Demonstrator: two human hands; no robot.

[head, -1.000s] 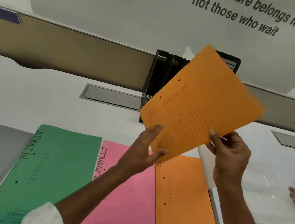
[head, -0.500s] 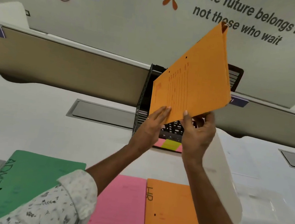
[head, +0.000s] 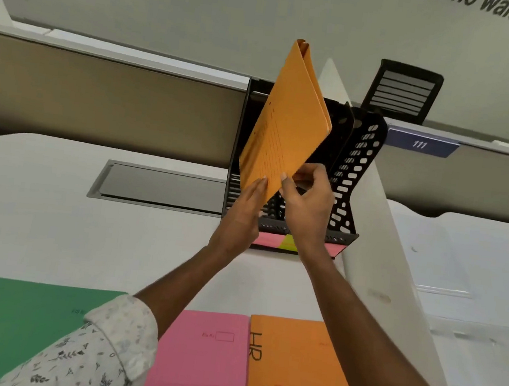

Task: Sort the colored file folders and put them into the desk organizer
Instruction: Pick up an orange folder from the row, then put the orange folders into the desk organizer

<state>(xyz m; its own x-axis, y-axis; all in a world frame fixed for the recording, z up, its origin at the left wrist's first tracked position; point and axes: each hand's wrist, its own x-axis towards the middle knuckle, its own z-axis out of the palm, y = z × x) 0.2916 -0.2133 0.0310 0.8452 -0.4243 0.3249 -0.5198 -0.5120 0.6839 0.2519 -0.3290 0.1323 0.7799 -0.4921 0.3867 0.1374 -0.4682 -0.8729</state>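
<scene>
Green folder (head: 25, 325) and pink folder (head: 205, 362) flat on table (head: 53, 217). Left hand (head: 241, 210): grip released, straight fingers against orange folder (head: 283, 123), held tilted over black organizer (head: 355, 172). Right hand (head: 305, 205) pinches its bottom corner. HR folder (head: 305, 373) lies just beside pink.

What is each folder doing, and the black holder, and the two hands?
Held folder: orange, tilted, raised in front of the organizer, not yet down in a slot.
Organizer: upright, no folder seen inside.
Left hand: straight fingers press the held folder's lower edge.
Right hand: pinches its lower corner.
Green folder: flat, closed.
Pink folder: flat, closed.
HR folder: orange, flat, closed.
</scene>
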